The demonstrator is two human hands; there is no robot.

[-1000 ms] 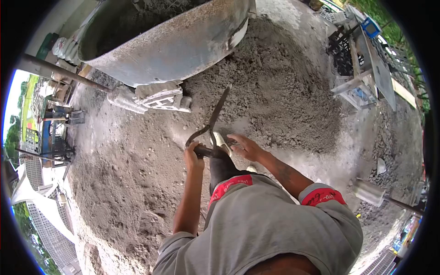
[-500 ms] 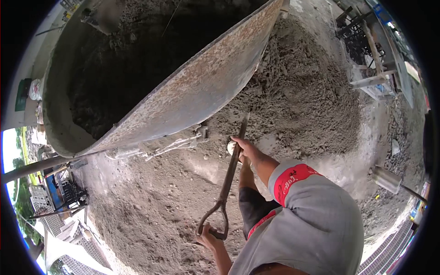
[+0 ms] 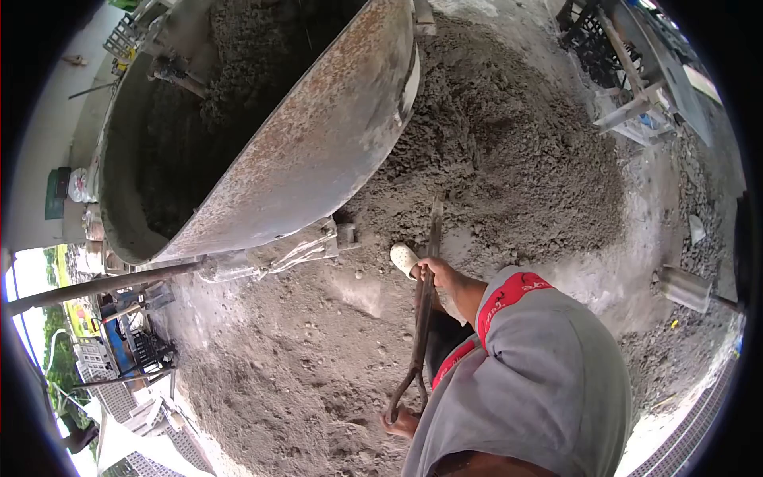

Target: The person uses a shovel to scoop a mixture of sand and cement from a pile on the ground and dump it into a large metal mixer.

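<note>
I hold a long metal shovel (image 3: 423,310) with both hands. My right hand (image 3: 439,274) is closed around the shaft, a little below where its far end meets the foot of the grey gravel and sand pile (image 3: 517,159). My left hand (image 3: 400,421) grips the D-shaped handle low down, close to my body and partly hidden by my grey shirt. The blade cannot be made out against the pile. A white shoe toe (image 3: 403,258) shows just left of my right hand.
A large rusty mixer drum (image 3: 318,151), holding wet grey mix, tilts over the ground at the upper left. A metal pole (image 3: 95,285) runs out to the left. A frame of bars and boards (image 3: 636,79) stands at the upper right, a short cylinder (image 3: 683,288) at the right.
The shovel has swung from in front of my knees to my left side, my left hand drawing its handle back and down. My right hand now grips the shaft. The view has turned toward the drum.
</note>
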